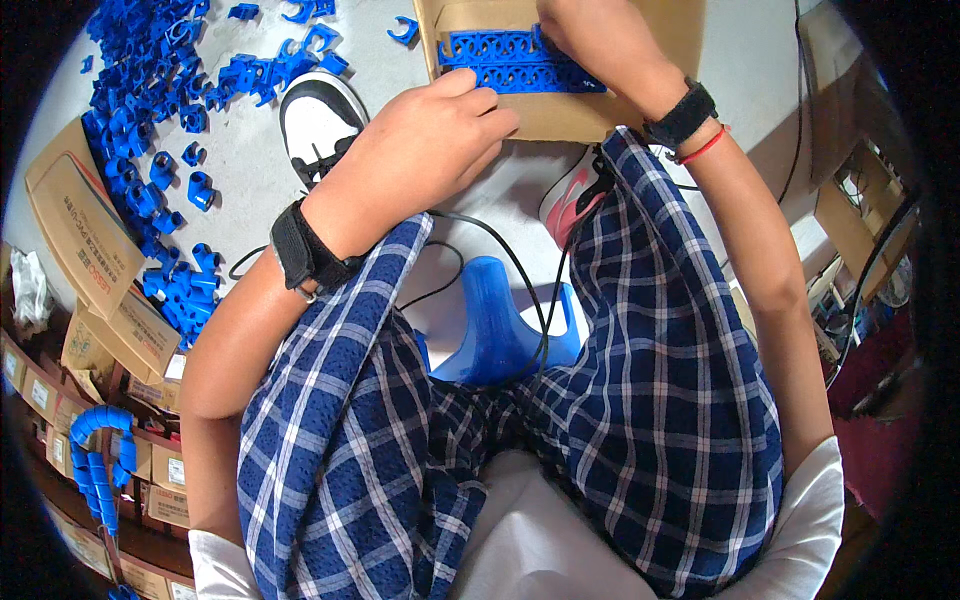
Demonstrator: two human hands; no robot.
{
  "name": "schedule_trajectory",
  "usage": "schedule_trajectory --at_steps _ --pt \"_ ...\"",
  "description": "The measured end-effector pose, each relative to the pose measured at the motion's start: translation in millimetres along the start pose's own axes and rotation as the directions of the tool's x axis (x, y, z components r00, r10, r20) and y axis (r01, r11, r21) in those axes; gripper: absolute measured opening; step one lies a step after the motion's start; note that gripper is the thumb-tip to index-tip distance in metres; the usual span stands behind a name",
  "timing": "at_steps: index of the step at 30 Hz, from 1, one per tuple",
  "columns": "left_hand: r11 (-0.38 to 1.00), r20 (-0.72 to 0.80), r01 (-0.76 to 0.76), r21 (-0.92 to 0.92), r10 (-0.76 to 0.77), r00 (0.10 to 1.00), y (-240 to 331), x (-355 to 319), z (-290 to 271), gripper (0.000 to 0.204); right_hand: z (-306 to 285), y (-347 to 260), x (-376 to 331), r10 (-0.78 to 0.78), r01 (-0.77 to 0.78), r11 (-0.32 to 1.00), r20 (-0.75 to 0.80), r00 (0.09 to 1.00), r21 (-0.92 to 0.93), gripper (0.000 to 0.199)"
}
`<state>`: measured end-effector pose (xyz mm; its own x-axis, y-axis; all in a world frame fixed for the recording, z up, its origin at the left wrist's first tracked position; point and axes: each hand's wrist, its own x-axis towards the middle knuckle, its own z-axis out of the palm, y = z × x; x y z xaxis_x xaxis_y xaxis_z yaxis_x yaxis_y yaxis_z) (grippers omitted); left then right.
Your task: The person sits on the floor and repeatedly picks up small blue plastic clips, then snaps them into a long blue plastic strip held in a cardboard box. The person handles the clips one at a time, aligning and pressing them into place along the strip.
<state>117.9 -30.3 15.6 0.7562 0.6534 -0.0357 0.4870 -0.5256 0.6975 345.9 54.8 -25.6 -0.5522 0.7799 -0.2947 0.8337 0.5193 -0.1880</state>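
An open cardboard box (560, 122) stands beyond my feet with rows of blue plastic pipe clips (520, 78) lined up inside. My left hand (435, 145) is over the box's near left corner, fingers bent together by the left end of the rows; its fingertips are partly hidden. Over the right part of the box, my right hand (605, 45) is closed, its fingers down at the far row. A blue clip shows at the edge of those fingers, and the hand itself hides the rest. Both wrists wear black bands.
Many loose blue clips (130, 110) are heaped on the floor at the far left, with more blue fittings (188, 290) nearer. Flattened cardboard (85, 220) lies left. A blue plastic stool (490, 330) is between my legs, and black cables cross nearby. Boxes line the lower left.
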Motion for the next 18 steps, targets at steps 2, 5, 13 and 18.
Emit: schedule_trajectory --at_steps 2,5,13,18 --pt "1.000 0.004 0.000 0.011 0.000 1.000 0.2 -0.2 0.3 0.021 0.1 -0.4 0.3 0.006 -0.006 1.000 0.011 1.000 -0.005 0.019" --pt "1.000 0.009 0.002 0.016 -0.002 1.000 0.2 0.3 0.9 0.021 0.1 0.7 0.0 0.012 -0.012 1.000 0.008 1.000 0.006 0.019" --pt "1.000 0.021 0.013 0.012 -0.013 1.000 0.5 1.6 1.6 0.021 0.2 2.0 -2.7 -0.002 0.002 1.000 0.012 1.000 -0.006 0.019" --pt "1.000 0.032 0.030 0.009 -0.030 0.999 1.9 2.1 0.6 0.020 -2.2 3.0 -3.1 -0.028 0.028 1.000 0.010 1.000 -0.003 0.018"
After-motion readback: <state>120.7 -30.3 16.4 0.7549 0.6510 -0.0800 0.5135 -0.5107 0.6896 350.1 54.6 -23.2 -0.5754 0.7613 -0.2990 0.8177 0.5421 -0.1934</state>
